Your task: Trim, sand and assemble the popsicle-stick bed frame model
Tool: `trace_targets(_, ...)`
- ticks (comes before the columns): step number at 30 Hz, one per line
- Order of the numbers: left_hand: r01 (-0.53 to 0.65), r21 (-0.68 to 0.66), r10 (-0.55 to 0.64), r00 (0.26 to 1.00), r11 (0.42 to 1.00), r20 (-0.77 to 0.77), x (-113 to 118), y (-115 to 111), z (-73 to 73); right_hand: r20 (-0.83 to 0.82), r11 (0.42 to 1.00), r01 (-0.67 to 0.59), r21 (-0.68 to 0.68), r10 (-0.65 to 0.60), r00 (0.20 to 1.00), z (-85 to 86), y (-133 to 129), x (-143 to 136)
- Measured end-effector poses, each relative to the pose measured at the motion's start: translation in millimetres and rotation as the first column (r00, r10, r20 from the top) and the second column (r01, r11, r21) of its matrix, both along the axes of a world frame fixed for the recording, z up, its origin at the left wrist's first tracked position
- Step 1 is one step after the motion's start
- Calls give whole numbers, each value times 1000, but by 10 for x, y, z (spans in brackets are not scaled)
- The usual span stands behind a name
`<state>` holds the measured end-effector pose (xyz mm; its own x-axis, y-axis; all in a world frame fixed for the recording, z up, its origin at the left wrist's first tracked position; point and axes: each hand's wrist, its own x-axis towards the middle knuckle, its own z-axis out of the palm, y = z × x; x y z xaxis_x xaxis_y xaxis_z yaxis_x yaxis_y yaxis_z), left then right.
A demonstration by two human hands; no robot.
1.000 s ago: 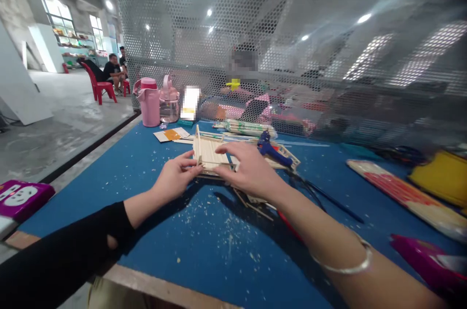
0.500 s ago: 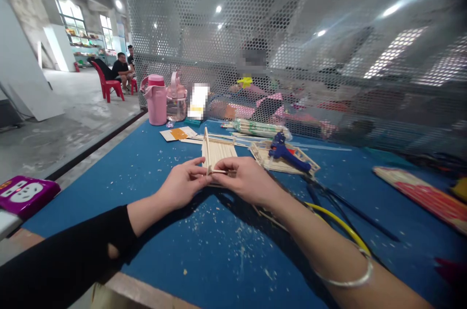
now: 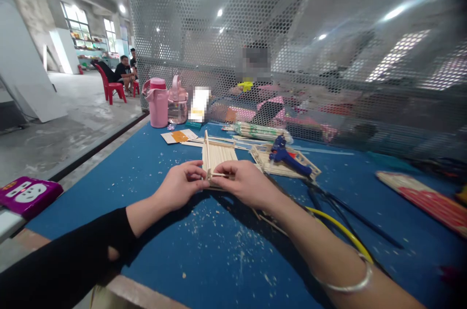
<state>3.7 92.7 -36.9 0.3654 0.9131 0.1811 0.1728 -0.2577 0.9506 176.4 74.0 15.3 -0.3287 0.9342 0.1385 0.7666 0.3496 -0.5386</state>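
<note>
A small frame of pale wooden sticks [image 3: 221, 153], with a flat slatted panel and a raised left side, sits on the blue table in front of me. My left hand [image 3: 182, 185] is closed at its near left corner, thumb and fingers pinching there. From the other side, my right hand [image 3: 248, 183] pinches a short wooden stick [image 3: 220, 174] against that corner. The fingertips of both hands almost meet, and they hide part of the joint. To the right, a blue glue gun [image 3: 288, 155] rests on a second stick frame [image 3: 264, 163].
A pink thermos [image 3: 158, 104] and a clear pink-lidded jug [image 3: 177, 107] stand at the back left. A bag of sticks [image 3: 260, 131] lies by the perforated metal screen [image 3: 204, 41]. Cables and a yellow hose [image 3: 343, 228] run right. A purple power strip [image 3: 31, 195] is left.
The camera view has shifted slightly. My left thumb has drawn back a little from the right fingertips; otherwise both hands stay at the same corner of the frame.
</note>
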Motion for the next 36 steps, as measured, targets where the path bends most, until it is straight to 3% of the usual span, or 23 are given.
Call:
trace_targets(3,-42,140,58,992,989,-110,-8,-14,28,0,1000,23,-4,-23,1000,3,-9,-9)
trace_targets(8,31,165,2,981,986,-195,-46,29,72,-12,1000,20,-1,-20,1000,-12,-8,-15)
trace_targets(13,100,286,-26,968,953,-251,-61,91,77,-51,1000,2,11,-1,999,-32,3,-8)
trace_targets(15,116,298,-46,972,947,-229,-55,100,62,-123,990,59,126,-44,991,-10,-23,30)
trace_targets(16,118,303,-51,974,946,-220,-51,102,53,-190,965,130,227,-87,978,6,-53,57)
trace_targets(18,120,312,-53,975,943,-216,-47,108,37,-355,845,329,422,-180,918,32,-149,110)
trace_targets(19,122,313,-54,975,942,-217,-47,114,33,-409,784,405,472,-212,887,37,-213,128)
trace_targets(20,128,313,-59,974,941,-220,-50,122,33,-416,764,429,482,-232,880,32,-285,134)
trace_targets(22,144,318,-74,972,937,-224,-63,147,45,-287,839,331,431,-220,932,-3,-430,110)
trace_targets(25,172,354,-82,963,919,-255,-101,204,83,6,959,79,274,-84,996,-84,-576,6)
trace_targets(28,191,356,-88,954,915,-286,-142,250,113,108,961,41,272,-72,992,-128,-569,-79)
trace_targets(31,182,341,-87,957,922,-276,-155,264,110,88,884,118,452,-176,981,-99,-427,-92)
trace_targets(33,178,336,-86,959,925,-269,-150,259,99,110,857,136,498,-218,970,-48,-296,-84)
trace_targets(36,181,328,-88,956,927,-280,-142,246,92,225,941,72,330,-153,962,37,-105,-90)
